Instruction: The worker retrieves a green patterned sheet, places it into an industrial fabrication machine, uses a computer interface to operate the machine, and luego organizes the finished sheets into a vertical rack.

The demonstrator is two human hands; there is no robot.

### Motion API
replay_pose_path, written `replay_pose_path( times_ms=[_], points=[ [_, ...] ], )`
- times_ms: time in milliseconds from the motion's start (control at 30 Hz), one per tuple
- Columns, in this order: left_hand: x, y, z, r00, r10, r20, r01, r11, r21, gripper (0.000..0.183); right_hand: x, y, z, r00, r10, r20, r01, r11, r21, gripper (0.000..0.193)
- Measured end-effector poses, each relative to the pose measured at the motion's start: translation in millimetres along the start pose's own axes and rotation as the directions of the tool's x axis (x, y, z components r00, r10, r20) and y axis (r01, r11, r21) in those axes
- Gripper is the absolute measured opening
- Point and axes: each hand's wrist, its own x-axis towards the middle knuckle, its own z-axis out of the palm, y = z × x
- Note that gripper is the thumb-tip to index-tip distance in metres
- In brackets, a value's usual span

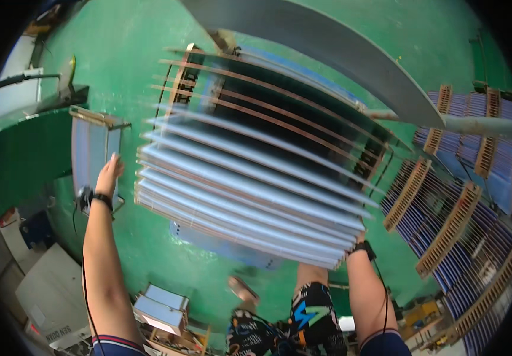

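Note:
My left hand (pixel 110 172) is raised at the left, fingers stretched out and slightly blurred, with nothing visible in it. It is nearest to a small frame holding a pale blue panel (pixel 90 154); contact is not clear. In the middle stands a rack (pixel 186 80) with notched side bars, carrying thin copper-edged slats across its far part. Several pale blue sheets (pixel 238 172) lie fanned in rows over its near part, smeared by motion. My right hand (pixel 359 238) is at the near right corner of these sheets, its fingers mostly hidden behind their edge.
A grey curved beam (pixel 339 53) crosses above the rack's far side. Slatted racks with notched wooden bars (pixel 448 228) stand at the right. A grey machine cover (pixel 51 296) is at the lower left, and a box with pale blue panels (pixel 161 308) is near my legs.

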Motion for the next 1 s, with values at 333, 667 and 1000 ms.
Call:
replay_pose_path(
  times_ms=[333,667,1000],
  points=[
    [-387.4,-367.4,83.8,0.816,-0.325,0.477,0.114,0.901,0.418,0.036,-226.6,170.5,-255.1,0.876,-0.451,0.171,0.098,-0.181,-0.979,0.035],
    [-243.0,-248.8,-16.5,0.902,-0.055,0.428,0.1,0.992,-0.083,0.026,-414.1,331.0,-409.5,0.96,-0.268,-0.078,0.047,0.431,-0.901,0.017],
    [-214.7,-205.9,-56.7,0.832,-0.352,0.429,0.297,0.936,0.191,0.018,-456.5,488.8,-514.4,0.872,-0.359,-0.331,0.084,0.778,-0.623,0.025]
  ],
)
